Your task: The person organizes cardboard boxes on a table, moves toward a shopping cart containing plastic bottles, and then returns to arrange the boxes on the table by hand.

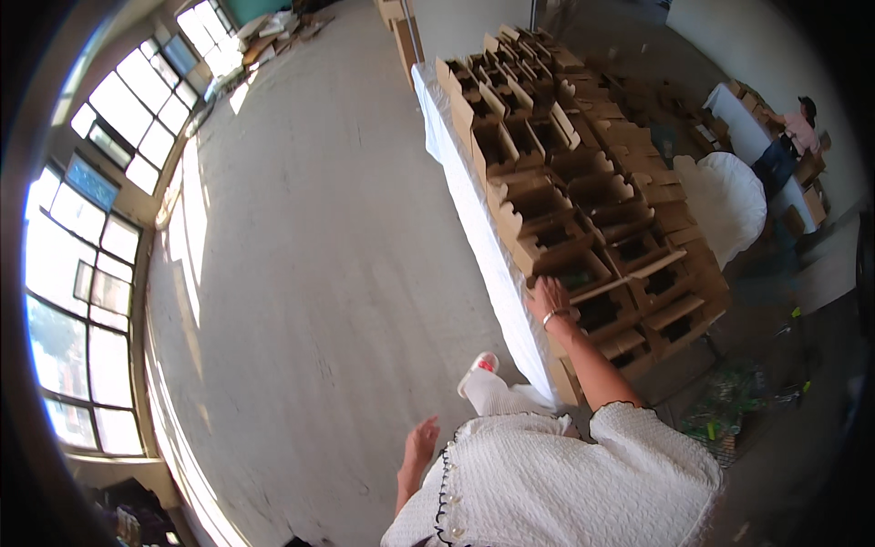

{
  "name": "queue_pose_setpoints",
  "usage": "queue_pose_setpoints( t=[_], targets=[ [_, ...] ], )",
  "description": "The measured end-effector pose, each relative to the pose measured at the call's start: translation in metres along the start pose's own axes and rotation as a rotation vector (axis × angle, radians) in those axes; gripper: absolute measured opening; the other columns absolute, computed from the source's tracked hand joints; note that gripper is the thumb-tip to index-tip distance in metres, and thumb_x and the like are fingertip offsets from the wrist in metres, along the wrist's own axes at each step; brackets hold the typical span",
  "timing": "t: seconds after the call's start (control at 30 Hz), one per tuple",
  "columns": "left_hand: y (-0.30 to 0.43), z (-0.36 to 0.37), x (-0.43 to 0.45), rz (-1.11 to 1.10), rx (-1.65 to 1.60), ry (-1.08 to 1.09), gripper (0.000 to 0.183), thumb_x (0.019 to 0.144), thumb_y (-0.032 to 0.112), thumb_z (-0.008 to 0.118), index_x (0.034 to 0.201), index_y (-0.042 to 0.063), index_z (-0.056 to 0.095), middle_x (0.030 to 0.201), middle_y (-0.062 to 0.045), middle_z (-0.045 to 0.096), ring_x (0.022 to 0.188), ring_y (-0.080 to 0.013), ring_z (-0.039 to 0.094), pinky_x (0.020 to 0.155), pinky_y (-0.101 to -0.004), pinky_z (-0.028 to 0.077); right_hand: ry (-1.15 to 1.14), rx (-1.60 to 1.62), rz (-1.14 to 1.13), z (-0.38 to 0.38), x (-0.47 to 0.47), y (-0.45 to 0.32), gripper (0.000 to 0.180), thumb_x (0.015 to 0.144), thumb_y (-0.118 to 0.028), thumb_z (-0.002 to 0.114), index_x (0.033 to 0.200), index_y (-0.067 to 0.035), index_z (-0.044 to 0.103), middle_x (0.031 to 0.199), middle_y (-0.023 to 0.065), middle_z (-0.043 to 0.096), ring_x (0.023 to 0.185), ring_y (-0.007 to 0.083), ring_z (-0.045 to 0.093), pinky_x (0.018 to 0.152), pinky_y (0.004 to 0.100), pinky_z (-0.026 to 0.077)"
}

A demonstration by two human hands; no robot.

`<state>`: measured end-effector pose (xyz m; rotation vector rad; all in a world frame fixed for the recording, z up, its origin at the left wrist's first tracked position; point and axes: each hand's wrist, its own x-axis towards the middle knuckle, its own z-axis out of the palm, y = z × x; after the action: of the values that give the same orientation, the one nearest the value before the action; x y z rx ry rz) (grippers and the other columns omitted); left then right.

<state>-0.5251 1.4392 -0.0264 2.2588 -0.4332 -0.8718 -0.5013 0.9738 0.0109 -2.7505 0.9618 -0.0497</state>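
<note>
My right hand (549,295), with a bracelet at the wrist, is at the left edge of an open cardboard box (581,270). Its fingers are bent over the box wall, but whether they grip it cannot be told. Something greenish shows dimly inside that box. Around it stand several more open cardboard boxes (547,198) in close rows, many with raised flaps. My left hand (420,441) hangs low over the floor beside my body, fingers loosely bent, holding nothing.
A white cover (472,232) drapes the table's left side. Flat brown cardboard (632,143) lies along the boxes' right side. Greenish items (718,403) sit in a wire container at lower right. Another person (796,133) is at a white-covered table. Cardboard (263,44) is piled near the windows.
</note>
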Motion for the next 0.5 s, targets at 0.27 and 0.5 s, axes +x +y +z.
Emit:
queue_pose_setpoints(
  t=[0.27, 0.5],
  targets=[
    [0.01, -0.065, 0.148, 0.101, -0.109, -0.054, 0.039, 0.095, 0.027, 0.065, 0.129, 0.008, 0.065, 0.103, -0.016, 0.074, 0.093, -0.0252, 0.072, 0.082, -0.0353, 0.055, -0.017, -0.143, 0.239, 0.093, 0.02, 0.005, 0.025, 0.091, -0.013, 0.048, 0.113, -0.005, 0.057, 0.114, 0.018, 0.061, 0.11, 0.032, 0.058, 0.088, 0.0443, 0.048],
    [0.157, -0.106, 0.299, 0.43, 0.131, -0.049, 0.032, 0.095, 0.02, 0.063, 0.126, 0.011, 0.065, 0.115, -0.018, 0.07, 0.102, -0.0383, 0.067, 0.085, -0.0441, 0.054, -0.277, -0.232, 0.291, 0.057, 0.023, 0.012, 0.035, 0.09, -0.017, 0.048, 0.119, -0.002, 0.059, 0.121, 0.018, 0.06, 0.115, 0.0323, 0.054, 0.094, 0.0449, 0.046]
  ],
)
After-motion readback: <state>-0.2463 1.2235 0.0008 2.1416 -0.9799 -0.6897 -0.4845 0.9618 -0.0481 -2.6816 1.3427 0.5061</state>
